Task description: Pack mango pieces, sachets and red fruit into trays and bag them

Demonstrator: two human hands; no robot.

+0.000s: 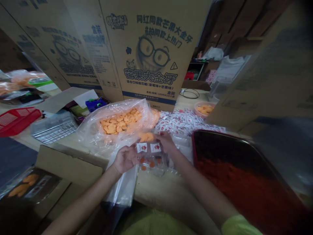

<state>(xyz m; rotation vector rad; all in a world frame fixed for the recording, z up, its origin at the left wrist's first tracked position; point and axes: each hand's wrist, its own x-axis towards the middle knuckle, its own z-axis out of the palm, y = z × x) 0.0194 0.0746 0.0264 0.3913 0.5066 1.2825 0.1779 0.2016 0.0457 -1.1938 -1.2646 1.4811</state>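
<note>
A clear plastic tray is held above the table's front part. Orange candy pieces lie in its far end, two white sachets with red print in the middle, and several red-orange pieces at the near end. My left hand grips the tray's left edge, palm partly turned up. At the far right corner my right hand is closed on the tray, its fingertips partly hidden. Just beyond stands an open plastic bag of orange candies.
White sachets are heaped behind my right hand. A dark-rimmed tub of red material stands at the right. Large printed cartons wall off the back. An open carton with packed trays and a red basket are at the left.
</note>
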